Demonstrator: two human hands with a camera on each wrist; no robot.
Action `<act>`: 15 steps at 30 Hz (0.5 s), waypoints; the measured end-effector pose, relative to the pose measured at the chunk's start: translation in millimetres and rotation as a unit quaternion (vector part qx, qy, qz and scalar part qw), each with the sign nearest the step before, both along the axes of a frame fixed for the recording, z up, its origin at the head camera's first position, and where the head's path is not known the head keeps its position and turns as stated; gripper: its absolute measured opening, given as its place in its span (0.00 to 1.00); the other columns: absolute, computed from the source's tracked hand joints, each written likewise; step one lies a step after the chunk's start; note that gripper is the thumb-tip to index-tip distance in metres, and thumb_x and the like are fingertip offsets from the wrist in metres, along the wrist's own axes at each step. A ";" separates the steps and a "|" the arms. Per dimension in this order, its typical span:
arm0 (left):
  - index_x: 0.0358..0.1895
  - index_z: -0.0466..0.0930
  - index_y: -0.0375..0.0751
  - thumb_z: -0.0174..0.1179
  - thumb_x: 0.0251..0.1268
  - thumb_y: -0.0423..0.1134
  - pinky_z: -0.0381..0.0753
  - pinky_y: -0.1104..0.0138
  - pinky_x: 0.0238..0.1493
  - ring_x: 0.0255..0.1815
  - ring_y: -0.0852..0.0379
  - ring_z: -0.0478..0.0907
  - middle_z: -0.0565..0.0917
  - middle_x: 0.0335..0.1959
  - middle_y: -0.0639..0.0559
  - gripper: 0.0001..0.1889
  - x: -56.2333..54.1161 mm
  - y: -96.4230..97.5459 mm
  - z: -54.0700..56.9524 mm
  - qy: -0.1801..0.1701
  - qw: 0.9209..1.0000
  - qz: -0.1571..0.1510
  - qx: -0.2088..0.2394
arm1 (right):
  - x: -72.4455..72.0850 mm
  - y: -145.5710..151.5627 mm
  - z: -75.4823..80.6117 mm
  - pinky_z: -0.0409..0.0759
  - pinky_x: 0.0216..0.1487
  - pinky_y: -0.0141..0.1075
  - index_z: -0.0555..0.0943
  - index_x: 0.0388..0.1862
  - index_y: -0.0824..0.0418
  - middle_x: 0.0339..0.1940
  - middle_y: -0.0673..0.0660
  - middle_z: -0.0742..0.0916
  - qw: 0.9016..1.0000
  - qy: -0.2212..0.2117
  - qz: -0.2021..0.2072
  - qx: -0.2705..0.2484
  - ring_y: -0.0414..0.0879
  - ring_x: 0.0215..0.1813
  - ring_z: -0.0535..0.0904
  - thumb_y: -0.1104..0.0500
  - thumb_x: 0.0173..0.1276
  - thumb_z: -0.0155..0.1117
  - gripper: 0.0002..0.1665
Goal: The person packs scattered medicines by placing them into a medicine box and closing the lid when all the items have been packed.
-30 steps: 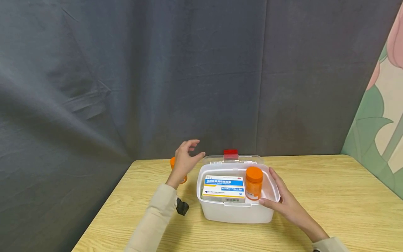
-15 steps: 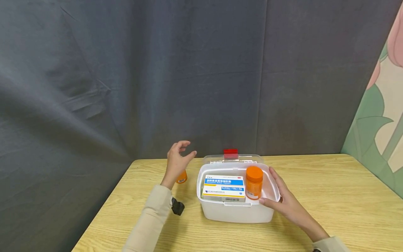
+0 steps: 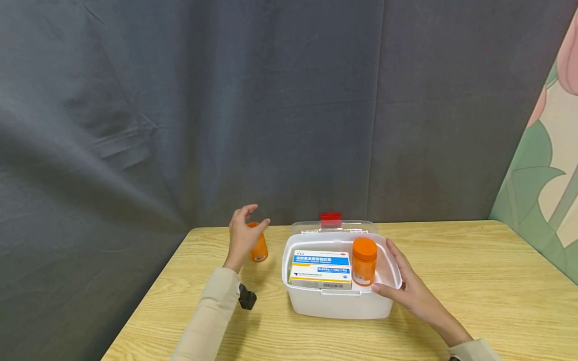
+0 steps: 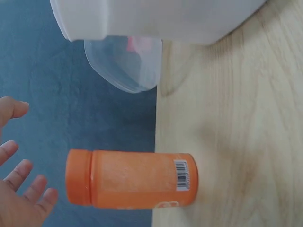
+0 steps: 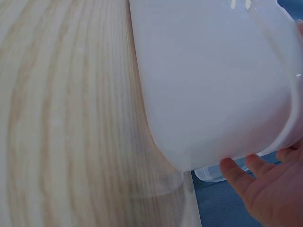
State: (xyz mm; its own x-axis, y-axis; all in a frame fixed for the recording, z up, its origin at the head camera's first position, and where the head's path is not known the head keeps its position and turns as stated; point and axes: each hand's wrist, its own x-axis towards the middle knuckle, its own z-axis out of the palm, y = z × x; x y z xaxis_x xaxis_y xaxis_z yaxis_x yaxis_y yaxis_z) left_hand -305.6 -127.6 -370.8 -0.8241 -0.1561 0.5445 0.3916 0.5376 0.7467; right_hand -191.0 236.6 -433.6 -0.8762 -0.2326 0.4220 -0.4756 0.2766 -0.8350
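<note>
My left hand [image 3: 241, 239] is raised beside an orange bottle [image 3: 259, 248] standing on the table, its fingers loosely bent and holding nothing. The left wrist view has the bottle [image 4: 137, 179] whole, a barcode near its base, with the fingertips [image 4: 35, 189] a little short of its cap. My right hand [image 3: 413, 293] holds the right end of a white plastic box [image 3: 340, 305], thumb at the front rim and fingers along the side. Inside the box are a white and blue medicine carton [image 3: 321, 269] and a second orange bottle [image 3: 364, 261], upright.
The box's clear lid [image 3: 307, 228], with a red latch [image 3: 331, 219], hangs open at the back. A small black device [image 3: 247, 297] sits at my left wrist. A dark grey curtain [image 3: 284, 110] rises behind the wooden table [image 3: 460, 271].
My left hand has moved left, away from the box, so more of the standing orange bottle shows to its right. The right hand and the box have stayed put.
</note>
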 end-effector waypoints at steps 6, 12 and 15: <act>0.58 0.77 0.39 0.72 0.55 0.39 0.70 0.51 0.56 0.55 0.43 0.69 0.74 0.57 0.41 0.26 -1.5 -7.5 -8.2 -0.024 0.999 0.019 0.022 | 0.1 0.7 0.3 0.56 0.58 0.71 0.40 0.80 0.47 0.78 0.66 0.46 1.000 -0.008 -0.003 0.002 0.72 0.72 0.47 0.65 0.61 0.69 0.60; 0.59 0.76 0.40 0.71 0.54 0.40 0.70 0.49 0.56 0.57 0.42 0.67 0.72 0.58 0.41 0.27 -4.0 -12.1 -15.9 -0.051 0.998 0.031 0.033 | 0.0 1.0 0.9 0.56 0.58 0.72 0.40 0.80 0.46 0.78 0.64 0.46 1.000 -0.013 -0.005 0.005 0.72 0.72 0.47 0.64 0.61 0.69 0.60; 0.59 0.76 0.40 0.71 0.55 0.41 0.70 0.49 0.57 0.58 0.42 0.66 0.72 0.58 0.41 0.28 -3.8 -15.1 -21.4 -0.064 0.997 0.031 0.034 | -0.5 0.8 0.1 0.56 0.58 0.72 0.40 0.80 0.46 0.78 0.64 0.46 1.000 -0.012 -0.005 0.005 0.72 0.72 0.48 0.64 0.62 0.69 0.60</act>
State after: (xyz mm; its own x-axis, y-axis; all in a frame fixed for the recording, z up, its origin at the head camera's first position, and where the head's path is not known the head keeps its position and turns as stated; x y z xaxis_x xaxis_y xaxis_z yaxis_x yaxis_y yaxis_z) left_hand -309.4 -142.7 -392.1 -0.8734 -0.2427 0.4222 0.2583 0.5042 0.8241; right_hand -191.5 237.4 -433.4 -0.8879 -0.2282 0.3994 -0.4535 0.2893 -0.8430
